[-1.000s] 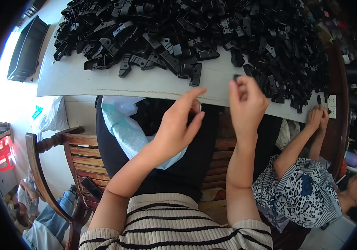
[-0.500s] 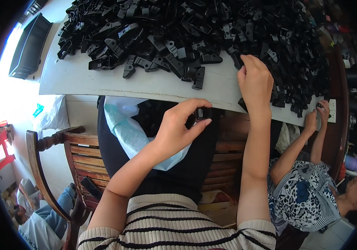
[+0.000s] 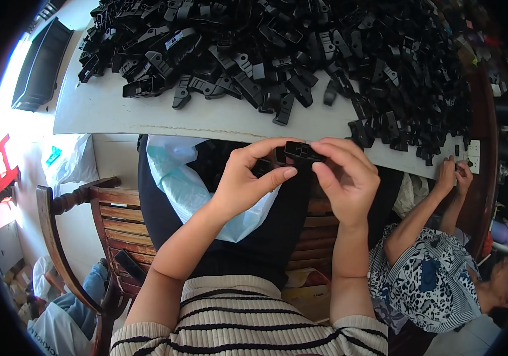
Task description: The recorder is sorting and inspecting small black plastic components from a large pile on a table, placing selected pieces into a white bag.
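Your right hand pinches a black plastic part at its fingertips, beside your half-curled left hand, whose hold I cannot tell, so a slack pinch could drop it.

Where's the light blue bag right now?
In the head view, the light blue bag is left of centre at your lap, just below the white table, partly behind your left hand.
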Action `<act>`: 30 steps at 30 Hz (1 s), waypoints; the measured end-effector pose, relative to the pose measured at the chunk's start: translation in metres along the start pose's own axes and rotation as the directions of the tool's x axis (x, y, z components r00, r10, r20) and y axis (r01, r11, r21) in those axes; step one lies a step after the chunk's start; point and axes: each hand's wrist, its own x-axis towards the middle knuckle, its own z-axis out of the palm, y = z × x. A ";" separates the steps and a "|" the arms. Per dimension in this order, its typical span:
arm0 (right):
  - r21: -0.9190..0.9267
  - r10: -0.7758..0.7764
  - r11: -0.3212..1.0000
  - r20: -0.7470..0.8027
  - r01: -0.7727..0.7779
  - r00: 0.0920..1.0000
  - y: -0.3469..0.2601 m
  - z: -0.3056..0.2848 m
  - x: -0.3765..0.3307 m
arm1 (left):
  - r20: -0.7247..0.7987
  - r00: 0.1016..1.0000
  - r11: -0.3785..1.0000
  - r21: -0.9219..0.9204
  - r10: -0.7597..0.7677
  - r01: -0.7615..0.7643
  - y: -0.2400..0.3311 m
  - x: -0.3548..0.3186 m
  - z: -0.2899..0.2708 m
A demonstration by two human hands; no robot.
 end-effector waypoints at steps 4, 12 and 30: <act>-0.170 -0.150 0.974 -0.001 0.148 0.989 0.000 0.004 -0.006 | 0.078 0.995 0.998 0.021 -0.067 0.065 0.003 -0.002 -0.001; -0.111 -0.208 0.971 0.042 0.211 0.977 0.002 0.008 -0.027 | 0.244 0.959 0.951 0.235 0.143 -0.201 -0.006 -0.007 -0.004; -0.157 0.049 0.985 -0.124 -0.068 0.991 -0.001 0.011 -0.064 | 0.281 0.955 0.907 0.371 0.096 -0.200 0.000 -0.007 0.012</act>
